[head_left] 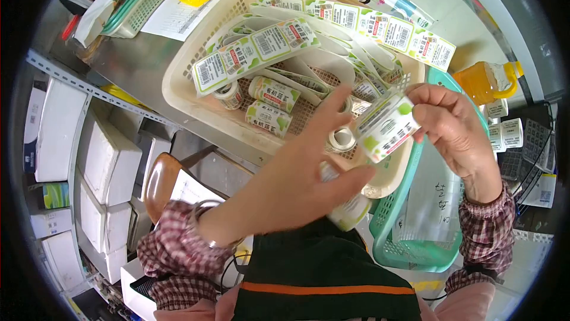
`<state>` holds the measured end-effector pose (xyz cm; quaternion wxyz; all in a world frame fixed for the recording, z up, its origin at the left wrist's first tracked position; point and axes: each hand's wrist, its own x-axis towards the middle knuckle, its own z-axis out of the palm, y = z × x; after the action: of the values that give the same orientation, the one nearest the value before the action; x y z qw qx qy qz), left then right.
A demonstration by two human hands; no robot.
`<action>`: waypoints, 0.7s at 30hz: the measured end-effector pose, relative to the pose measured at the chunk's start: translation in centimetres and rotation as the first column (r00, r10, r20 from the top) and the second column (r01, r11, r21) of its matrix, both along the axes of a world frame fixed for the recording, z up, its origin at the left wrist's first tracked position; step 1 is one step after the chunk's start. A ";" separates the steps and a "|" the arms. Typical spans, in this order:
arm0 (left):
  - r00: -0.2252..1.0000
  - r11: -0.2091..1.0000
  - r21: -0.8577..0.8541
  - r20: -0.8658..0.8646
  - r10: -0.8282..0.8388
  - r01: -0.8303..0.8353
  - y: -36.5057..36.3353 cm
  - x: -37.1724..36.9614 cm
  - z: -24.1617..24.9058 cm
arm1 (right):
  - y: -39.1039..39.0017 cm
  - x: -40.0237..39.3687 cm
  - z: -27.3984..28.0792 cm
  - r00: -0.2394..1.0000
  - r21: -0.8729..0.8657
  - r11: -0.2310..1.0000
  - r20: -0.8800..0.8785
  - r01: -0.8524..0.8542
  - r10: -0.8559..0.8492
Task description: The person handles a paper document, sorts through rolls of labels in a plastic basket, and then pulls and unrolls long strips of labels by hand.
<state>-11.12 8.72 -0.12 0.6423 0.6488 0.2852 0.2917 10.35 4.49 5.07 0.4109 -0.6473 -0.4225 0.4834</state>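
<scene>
My right hand (454, 125) pinches a strip of printed labels (389, 128), white and green, between thumb and fingers. Below it, my left hand (291, 172) is blurred, its thumb and forefinger spread apart beside the strip. Another blurred piece of label (350, 211) shows under the left thumb, partly hidden by that hand. Behind both hands stands a cream plastic basket (178, 83) with label rolls (273, 94) and long folded label strips (255, 54) inside. A small white roll (342, 138) lies in the basket close to my left hand.
A green basket (380, 244) holding a handwritten sheet stands right of the cream one. Farther right are a bottle of yellow liquid (475, 83), white rolls (510, 133) and a black keyboard (537, 134). White boxes (110, 155) fill the left shelves, near a wooden stool (161, 181).
</scene>
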 end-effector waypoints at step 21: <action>0.929 0.576 -0.734 0.338 -0.149 0.359 1.9 1.1 0.1 | -1.9 -0.3 1.1 0.978 0.124 0.986 -0.163 -0.109 0.128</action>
<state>-10.04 10.58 -0.07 0.9251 0.2959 0.2075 0.1170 10.00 2.54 6.16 0.4522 -0.5526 -0.4506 0.5358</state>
